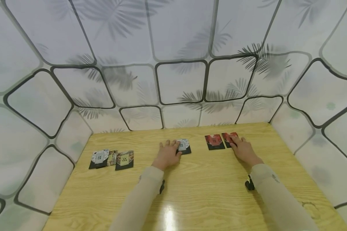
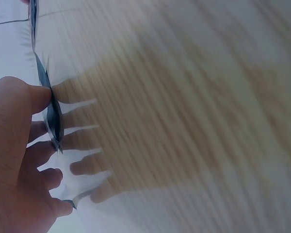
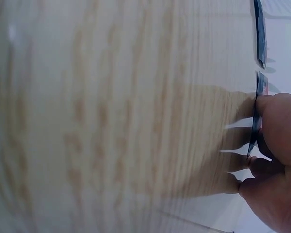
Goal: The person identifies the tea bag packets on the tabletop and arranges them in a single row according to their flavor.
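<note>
2 Packets Under Spread Fingers, Partly Covered

The left hand [image 1: 168, 156] hides the left side of a white-and-black packet [image 1: 185, 147] near the middle of the far part of the table [image 1: 196, 183]. The right hand [image 1: 245, 152] covers the right side of a red-and-black packet [image 1: 226, 140] farther right. The 2 hands lie loose, fingers extended and touching the packets, neither clenched nor grasping. The wrist views give the packets only nearly edge-on, as thin dark slivers, so their faces are lost there; a neighbouring packet is cut off at the top of each. The printing on the labels is too small to read. The pale sleeves [image 1: 138, 203] run out of the bottom of the head view, and the black wrist pieces beneath them show only in part.

The packet by the left hand is pale and patterned above, black below, with a light central label. The red packet has a red upper part over a black base; a matching red packet [image 1: 215, 142] lies just beside it on the left, fully visible.

At the table's left, 3 more packets lie grouped: a white-and-black packet with a pale label [image 1: 99, 158], a brown-patterned packet [image 1: 112, 157] partly covered by it, and a packet with a yellow label [image 1: 124, 159].
</note>
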Motion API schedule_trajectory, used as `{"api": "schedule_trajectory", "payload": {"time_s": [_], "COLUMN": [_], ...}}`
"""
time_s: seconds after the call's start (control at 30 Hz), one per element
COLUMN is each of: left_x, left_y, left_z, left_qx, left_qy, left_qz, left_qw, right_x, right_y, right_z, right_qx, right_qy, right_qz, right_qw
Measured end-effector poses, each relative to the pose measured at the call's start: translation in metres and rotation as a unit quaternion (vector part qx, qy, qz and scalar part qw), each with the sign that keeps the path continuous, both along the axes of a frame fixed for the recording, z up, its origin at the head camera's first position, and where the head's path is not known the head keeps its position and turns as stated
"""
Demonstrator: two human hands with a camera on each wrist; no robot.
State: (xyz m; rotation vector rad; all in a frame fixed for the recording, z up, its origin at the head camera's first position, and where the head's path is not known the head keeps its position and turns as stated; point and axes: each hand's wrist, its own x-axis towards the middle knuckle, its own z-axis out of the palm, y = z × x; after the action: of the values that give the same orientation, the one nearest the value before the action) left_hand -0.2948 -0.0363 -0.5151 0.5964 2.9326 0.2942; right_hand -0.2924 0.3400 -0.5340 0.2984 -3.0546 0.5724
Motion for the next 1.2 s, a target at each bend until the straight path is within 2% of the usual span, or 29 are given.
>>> {"api": "schedule_trajectory", "payload": {"time_s": [0.37,0.77,1.0,1.2], "left_x": [-0.004,-0.007,-0.009,-0.011], "left_y": [0.016,0.031,0.043,0.053], "left_z": [-0.001,-0.003,-0.003,-0.004], "left_qx": [-0.007,-0.008,-0.028,-0.033], "left_qy": [0.001,-0.006,-0.006,-0.010], "left_qz": [-0.001,-0.011,-0.018,-0.016], "left_qw": [1.0000,0.9999,0.9994,0.9993], "right_x": [0.001,0.002,0.001,0.000], "right_y": [-0.001,-0.003,-0.002,-0.002], "right_z": [0.001,0.004,0.002,0.002], "right_qx": [-0.001,0.007,-0.007,0.001], "right_qy": [0.006,-0.006,-0.003,-0.006], "right_qz": [-0.007,-0.010,-0.009,-0.013], "right_qw": [1.000,1.000,1.000,1.000]}}
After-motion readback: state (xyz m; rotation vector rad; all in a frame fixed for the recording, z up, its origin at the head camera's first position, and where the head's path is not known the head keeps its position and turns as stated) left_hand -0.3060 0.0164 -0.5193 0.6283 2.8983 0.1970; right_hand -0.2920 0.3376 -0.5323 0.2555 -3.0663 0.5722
